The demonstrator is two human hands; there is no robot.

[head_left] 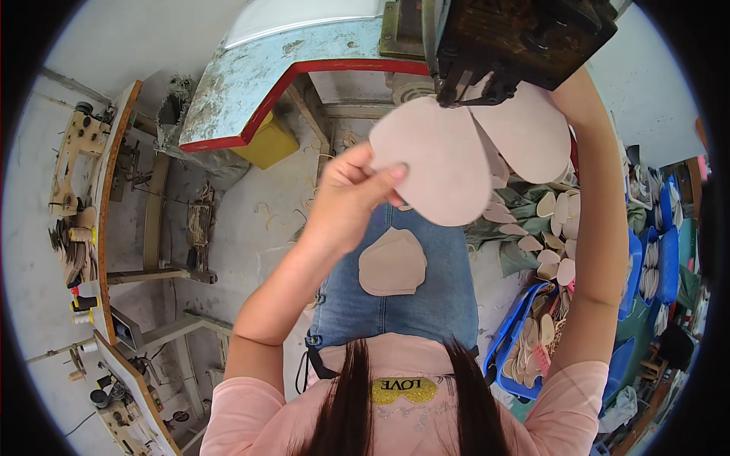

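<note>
Grey workshop floor, left hand (346, 199) pinching beige insole piece (437, 163), upright under machine (525, 38)

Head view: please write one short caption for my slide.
Seated person's left hand holds a pale pink oval piece up at a machine; right hand hidden, another piece on the lap.

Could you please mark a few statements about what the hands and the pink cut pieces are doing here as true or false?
1. The left hand pinches a pink heart-shaped piece by its edge. True.
2. That piece lies flat on the floor. False: it is held up at the machine head.
3. A smaller pink piece rests on the lap. True.
4. The blue bin is on the person's left. False: it is on the right.
</note>
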